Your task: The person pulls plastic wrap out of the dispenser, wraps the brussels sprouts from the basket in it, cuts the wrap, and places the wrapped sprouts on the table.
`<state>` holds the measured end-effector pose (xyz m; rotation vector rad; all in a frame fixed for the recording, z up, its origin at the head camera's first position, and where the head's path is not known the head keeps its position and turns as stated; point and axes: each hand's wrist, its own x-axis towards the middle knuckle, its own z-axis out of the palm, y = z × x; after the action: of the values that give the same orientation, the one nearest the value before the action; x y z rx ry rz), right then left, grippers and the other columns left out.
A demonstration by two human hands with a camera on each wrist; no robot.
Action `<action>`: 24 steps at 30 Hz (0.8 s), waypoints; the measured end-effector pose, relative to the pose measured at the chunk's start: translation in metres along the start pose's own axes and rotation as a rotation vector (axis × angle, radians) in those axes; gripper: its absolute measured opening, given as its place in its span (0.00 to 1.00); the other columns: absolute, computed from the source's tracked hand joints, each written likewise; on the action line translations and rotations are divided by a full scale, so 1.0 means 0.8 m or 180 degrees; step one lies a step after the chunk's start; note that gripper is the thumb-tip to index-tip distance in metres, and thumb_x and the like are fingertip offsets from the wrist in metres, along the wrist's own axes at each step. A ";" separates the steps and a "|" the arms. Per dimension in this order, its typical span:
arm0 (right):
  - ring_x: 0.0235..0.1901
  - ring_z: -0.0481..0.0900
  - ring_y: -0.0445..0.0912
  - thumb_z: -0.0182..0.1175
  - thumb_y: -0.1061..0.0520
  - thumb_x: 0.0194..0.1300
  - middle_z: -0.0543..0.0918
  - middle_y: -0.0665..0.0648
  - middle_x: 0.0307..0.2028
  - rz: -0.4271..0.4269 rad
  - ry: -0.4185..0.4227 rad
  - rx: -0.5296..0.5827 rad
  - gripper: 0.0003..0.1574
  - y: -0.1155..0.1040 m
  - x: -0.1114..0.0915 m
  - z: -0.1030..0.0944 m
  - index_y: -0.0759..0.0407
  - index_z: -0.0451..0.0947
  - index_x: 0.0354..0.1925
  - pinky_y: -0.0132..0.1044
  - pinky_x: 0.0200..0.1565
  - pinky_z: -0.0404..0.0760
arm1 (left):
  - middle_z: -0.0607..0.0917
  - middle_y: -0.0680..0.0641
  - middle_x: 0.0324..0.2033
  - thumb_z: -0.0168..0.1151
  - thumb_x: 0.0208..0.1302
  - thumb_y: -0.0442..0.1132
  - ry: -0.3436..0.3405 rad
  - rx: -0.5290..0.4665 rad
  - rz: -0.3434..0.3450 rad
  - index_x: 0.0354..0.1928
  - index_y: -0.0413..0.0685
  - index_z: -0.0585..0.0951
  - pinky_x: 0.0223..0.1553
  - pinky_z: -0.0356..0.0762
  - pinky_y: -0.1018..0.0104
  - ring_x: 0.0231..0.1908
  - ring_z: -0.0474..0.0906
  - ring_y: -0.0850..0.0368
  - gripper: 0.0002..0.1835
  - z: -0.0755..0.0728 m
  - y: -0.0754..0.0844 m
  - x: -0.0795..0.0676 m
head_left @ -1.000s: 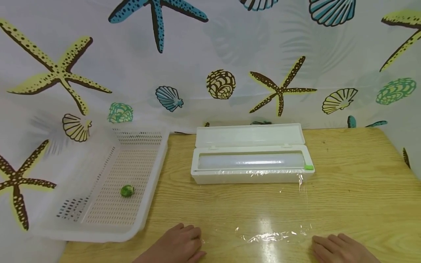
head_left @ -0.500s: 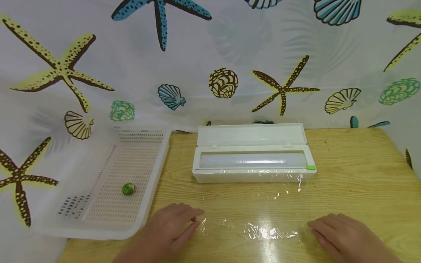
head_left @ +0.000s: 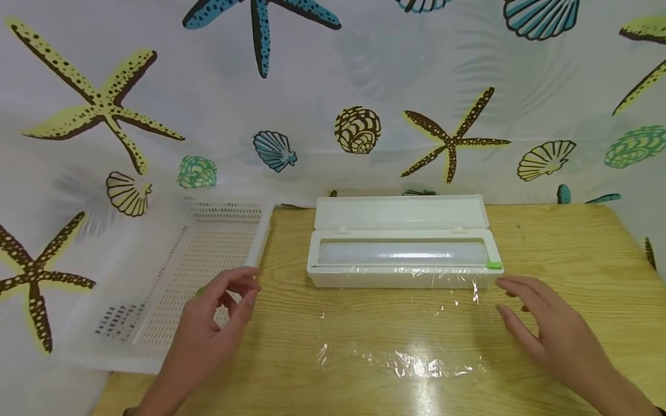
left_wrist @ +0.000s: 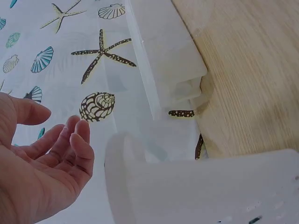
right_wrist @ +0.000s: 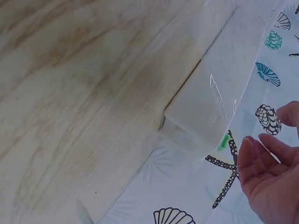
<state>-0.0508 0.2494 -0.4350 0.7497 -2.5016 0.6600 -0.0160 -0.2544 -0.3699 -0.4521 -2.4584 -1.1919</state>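
Note:
My left hand (head_left: pixel 205 329) is raised over the right side of the white perforated basket (head_left: pixel 262 237), fingers loosely bent and holding nothing. Behind its knuckles a sliver of a small round green vegetable (head_left: pixel 200 291), like a Brussels sprout, shows in the basket. My right hand (head_left: pixel 559 335) hovers empty near the right front corner of the white cling film dispenser (head_left: pixel 400 281), thumb and fingers apart. The dispenser's lid (head_left: pixel 400 212) stands up, showing the roll (head_left: pixel 374 253) inside. A sheet of clear cling film (head_left: pixel 418 364) runs from its front edge over the table.
A green slider (head_left: pixel 494 265) sits at the right end of the dispenser's front edge. The wooden table (head_left: pixel 567 248) ends at the back against a white cloth (head_left: pixel 312 75) printed with starfish and shells.
Both hands have left the near edge of the film and lifted. The left has moved up and left over the basket, partly covering the green vegetable; the right has moved forward toward the dispenser.

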 end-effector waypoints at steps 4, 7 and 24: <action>0.54 0.81 0.52 0.74 0.56 0.72 0.79 0.59 0.66 0.0469 -0.0187 0.0043 0.36 0.008 0.006 0.000 0.62 0.75 0.73 0.30 0.52 0.78 | 0.87 0.48 0.45 0.63 0.79 0.28 0.0115 0.0016 -0.0441 0.64 0.47 0.84 0.40 0.76 0.74 0.43 0.81 0.61 0.17 -0.016 -0.007 0.004; 0.52 0.81 0.53 0.73 0.54 0.74 0.76 0.63 0.68 0.0702 -0.0352 0.0053 0.39 0.013 0.013 0.000 0.62 0.72 0.76 0.46 0.45 0.83 | 0.87 0.48 0.46 0.62 0.82 0.33 0.0131 0.0049 -0.0759 0.64 0.46 0.83 0.40 0.76 0.75 0.43 0.82 0.62 0.14 -0.029 -0.015 0.006; 0.51 0.86 0.64 0.67 0.48 0.81 0.75 0.71 0.68 0.1017 -0.0751 0.0540 0.48 0.039 0.035 0.007 0.60 0.56 0.85 0.67 0.46 0.86 | 0.89 0.47 0.52 0.60 0.85 0.47 0.0153 0.0671 -0.1260 0.65 0.46 0.84 0.41 0.73 0.76 0.46 0.77 0.71 0.18 -0.069 -0.069 0.010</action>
<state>-0.0919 0.2584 -0.4340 0.5120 -2.8420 0.9532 -0.0370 -0.3303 -0.3719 0.1285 -2.6703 -1.0464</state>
